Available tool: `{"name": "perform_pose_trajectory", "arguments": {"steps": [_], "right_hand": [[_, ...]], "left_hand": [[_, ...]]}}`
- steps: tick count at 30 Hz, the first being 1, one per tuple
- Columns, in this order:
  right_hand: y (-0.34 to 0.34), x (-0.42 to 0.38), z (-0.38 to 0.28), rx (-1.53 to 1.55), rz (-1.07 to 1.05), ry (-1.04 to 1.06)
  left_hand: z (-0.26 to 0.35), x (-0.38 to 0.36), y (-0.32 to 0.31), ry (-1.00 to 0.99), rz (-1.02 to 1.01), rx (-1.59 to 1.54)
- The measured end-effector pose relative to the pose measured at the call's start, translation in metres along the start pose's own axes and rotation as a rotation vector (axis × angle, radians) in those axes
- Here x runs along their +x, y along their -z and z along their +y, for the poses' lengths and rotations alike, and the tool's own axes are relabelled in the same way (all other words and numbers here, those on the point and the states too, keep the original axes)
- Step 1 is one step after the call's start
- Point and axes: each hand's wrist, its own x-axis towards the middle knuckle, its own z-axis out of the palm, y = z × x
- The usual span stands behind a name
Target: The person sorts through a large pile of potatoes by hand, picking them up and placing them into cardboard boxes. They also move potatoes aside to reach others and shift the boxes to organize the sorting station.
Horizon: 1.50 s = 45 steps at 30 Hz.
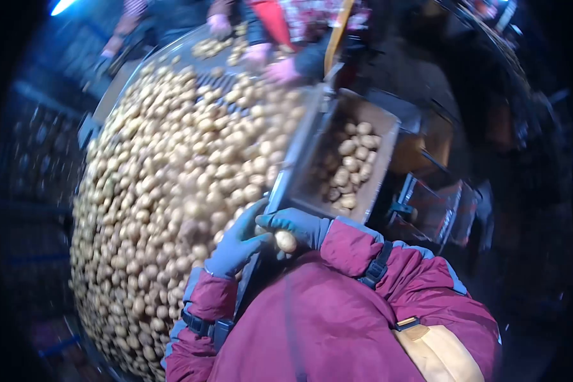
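My left hand [237, 243], in a blue-grey glove, is at the table's edge near the potatoes, its fingers apart and the tips close to my other hand. My right hand [294, 226], gloved alike, is curled around a potato [285, 241] that shows below its fingers. Another pale potato surface shows between the two hands. To the left, a great heap of potatoes [172, 172] covers the sorting table. Beyond my right hand stands a box [384, 153] with several potatoes inside.
A metal rail [293, 153] runs between the heap and the box. Across the table, co-workers' pink-gloved hands [282, 71] reach over the potatoes. A wooden post [337, 38] rises near them. Crates [436, 207] stand at the right.
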Motion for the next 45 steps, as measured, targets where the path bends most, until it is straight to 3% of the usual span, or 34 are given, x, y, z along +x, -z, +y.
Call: {"name": "perform_pose_trajectory", "arguments": {"steps": [4,7,10,12,22,24,26,29,34,36,42,45], "right_hand": [[0.053,-0.058,0.019,0.077,0.148,0.155],[0.096,-0.081,0.048,0.174,0.278,0.182],[0.131,-0.112,0.072,0.248,0.339,0.347],[0.146,-0.131,0.088,0.251,0.432,0.461],[0.205,-0.233,0.144,0.580,0.873,0.465],[0.220,-0.259,0.163,0.682,0.865,0.607],[0.221,-0.280,0.177,0.659,1.059,0.792],[0.230,-0.318,0.186,0.675,1.279,0.864],[0.275,-0.366,0.235,0.779,1.574,0.915],[0.267,-0.383,0.229,0.754,1.635,0.749],[0.268,-0.364,0.232,0.819,1.369,0.653],[0.266,-0.343,0.229,0.788,1.223,0.713]], "left_hand": [[-0.038,0.044,0.007,-0.087,0.193,0.437],[-0.084,0.071,0.021,-0.187,0.313,0.936],[-0.120,0.082,0.017,-0.261,0.287,1.371],[-0.123,0.081,0.001,-0.173,0.342,1.469],[-0.126,0.083,0.003,-0.116,0.336,1.500],[-0.123,0.083,0.000,-0.084,0.328,1.526],[-0.123,0.083,0.001,-0.076,0.324,1.540],[-0.125,0.084,0.002,-0.068,0.320,1.544],[-0.129,0.083,0.007,-0.100,0.313,1.568],[-0.126,0.083,0.004,-0.098,0.307,1.566],[-0.122,0.083,0.000,-0.067,0.321,1.563],[-0.119,0.081,-0.005,-0.062,0.322,1.563]]}}
